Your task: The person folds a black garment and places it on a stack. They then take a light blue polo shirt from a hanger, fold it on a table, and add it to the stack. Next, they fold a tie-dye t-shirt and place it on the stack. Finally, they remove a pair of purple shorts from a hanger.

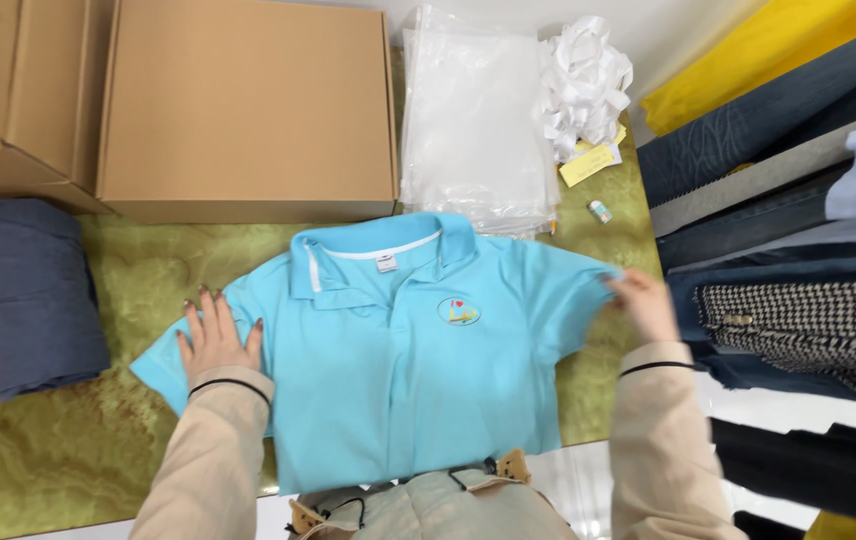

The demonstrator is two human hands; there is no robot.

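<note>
- Left hand (218, 340): released, fingers spread, palm flat on the shirt's sleeve on that side, pressing it to the table.
- Right hand (645, 303): blurred; fingers look pinched on the edge of the other sleeve, at about 3 o'clock from the shirt's middle. How firm the hold is I cannot tell.
- Shirt (418, 370): light blue polo, face up, collar toward 12 o'clock, hem toward 6 o'clock at the table's near edge. Its long axis runs 12 to 6; the sleeves stick out toward 9 and 3, one under each hand.
- From the left hand the shirt body lies toward 3 o'clock; from the right hand it lies toward 9. Neither hand is nearer: both sit at the sleeve ends, the body between them.
- Table (78, 450): green, marbled.
- Box (248, 100): brown cardboard, at 12 o'clock, just beyond the collar.
- Bags (473, 130): clear stack at 1 o'clock, touching the shirt's shoulder.
- Folded clothes (33, 290): dark blue and orange, at 9 o'clock, apart from the sleeve.
- Hanging garments (788, 250): at 3 o'clock, beside the right hand.
</note>
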